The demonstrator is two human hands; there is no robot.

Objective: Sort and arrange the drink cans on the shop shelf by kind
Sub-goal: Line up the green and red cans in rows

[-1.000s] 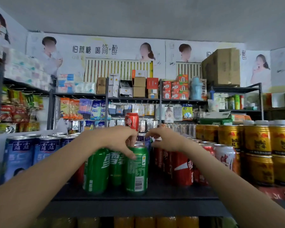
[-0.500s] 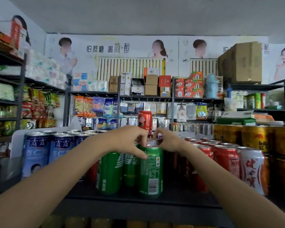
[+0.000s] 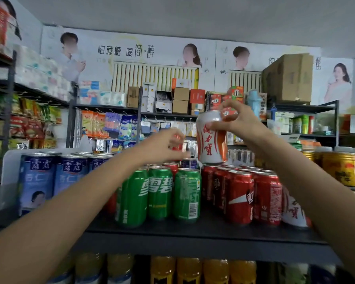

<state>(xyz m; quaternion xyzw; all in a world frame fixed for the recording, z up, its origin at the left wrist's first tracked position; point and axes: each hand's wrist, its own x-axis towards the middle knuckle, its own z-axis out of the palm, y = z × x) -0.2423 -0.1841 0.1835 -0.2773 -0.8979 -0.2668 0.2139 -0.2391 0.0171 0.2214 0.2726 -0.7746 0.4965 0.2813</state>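
Right hand: the right hand (image 3: 237,121) pinches the white-and-orange can (image 3: 212,138) near its top rim, thumb across the front and fingers curled over the shoulder, so the can hangs upright in the air.
Held can: it floats just above the red cola cans (image 3: 244,193), clear of their lids and not touching them.
Left hand: the left hand (image 3: 166,146) is blurred, fingers curled toward a red can (image 3: 177,143) behind it — whether it grips that can or only reaches for it I cannot tell.
Shelf: on the dark shelf (image 3: 203,230) the green soda cans (image 3: 158,193) stand in a tight cluster in the middle, the red colas packed touching to their right, the blue cans (image 3: 55,177) to the left.
Matching can: a second white-and-orange can (image 3: 293,212) stands at the right end of the red row, half hidden by the right forearm — likely the place where the held one belongs.
Far right: gold cans (image 3: 340,169) stacked beside the reds.
Handling: a full can should be fairly heavy for a rim pinch, its painted metal wall smooth and slippery, thin enough to dent if knocked.
Grip advice: a hold round the mid-body would be steadier than the top pinch, though neighbours packed close leave the rim as the reachable part.
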